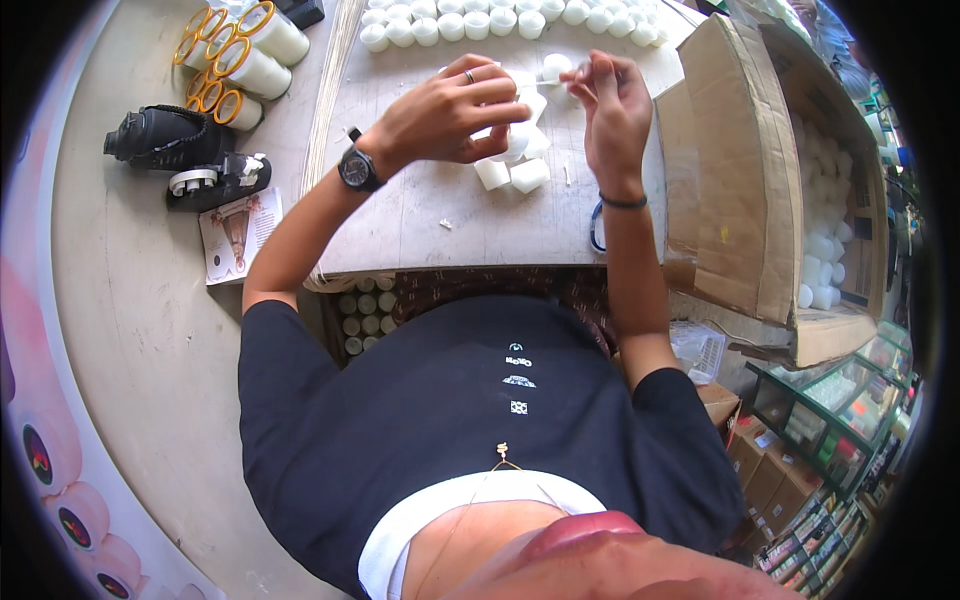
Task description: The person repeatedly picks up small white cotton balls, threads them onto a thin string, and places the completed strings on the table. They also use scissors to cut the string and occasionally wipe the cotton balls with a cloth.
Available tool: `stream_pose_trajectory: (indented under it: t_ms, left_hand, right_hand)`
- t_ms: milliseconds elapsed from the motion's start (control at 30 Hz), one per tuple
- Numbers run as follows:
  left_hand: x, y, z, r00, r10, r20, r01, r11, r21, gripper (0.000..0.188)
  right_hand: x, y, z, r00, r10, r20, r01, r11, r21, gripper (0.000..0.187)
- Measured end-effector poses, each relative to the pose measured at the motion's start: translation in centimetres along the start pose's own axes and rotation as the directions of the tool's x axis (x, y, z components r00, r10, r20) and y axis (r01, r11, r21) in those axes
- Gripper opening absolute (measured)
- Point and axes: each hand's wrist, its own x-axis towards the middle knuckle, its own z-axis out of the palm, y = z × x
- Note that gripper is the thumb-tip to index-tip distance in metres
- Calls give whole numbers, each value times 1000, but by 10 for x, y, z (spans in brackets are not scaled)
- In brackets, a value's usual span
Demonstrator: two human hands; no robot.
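Note:
Both of my hands are raised over the table (400, 235), above a small heap of white candles (529, 176). My left hand (445, 112), with a ring and a black watch, has its fingers bent and closed over the heap; what they hold is hidden. Across from it, my right hand (612, 110) pinches with thumb and fingertips something too small to name. Between the two hands a thin white strand, like a wick, shows faintly. One white candle (556, 68) stands just left of my right fingertips.
Rows of white candles (450, 27) line the far table. A bundle of pale strands (326, 130) runs along its left edge. At right stands an open cardboard box (735, 170) of white pieces. Orange-rimmed jars (270, 40), a black bottle (165, 137) and a printed card (240, 235) lie left.

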Motion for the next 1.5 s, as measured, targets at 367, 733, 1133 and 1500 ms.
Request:
stream_pose_trajectory:
  t_ms: [367,733,1133,1500]
  left_hand:
    - [0,37,-1,543,-805,239,450,39,-892,52]
    - [-11,86,14,389,-913,125,454,72,-888,76]
    - [-12,90,22,435,-890,-138,566,389,-727,82]
    - [-15,90,40,456,-861,-226,485,454,-748,104]
  right_hand:
    - [-82,-35,35,951,-280,131,307,906,-290,7]
    - [-67,-63,62,849,-269,454,514,620,-593,11]
    - [-77,-65,60,798,-247,549,542,692,-476,17]
    - [-63,-60,36,898,-276,342,437,644,-629,18]
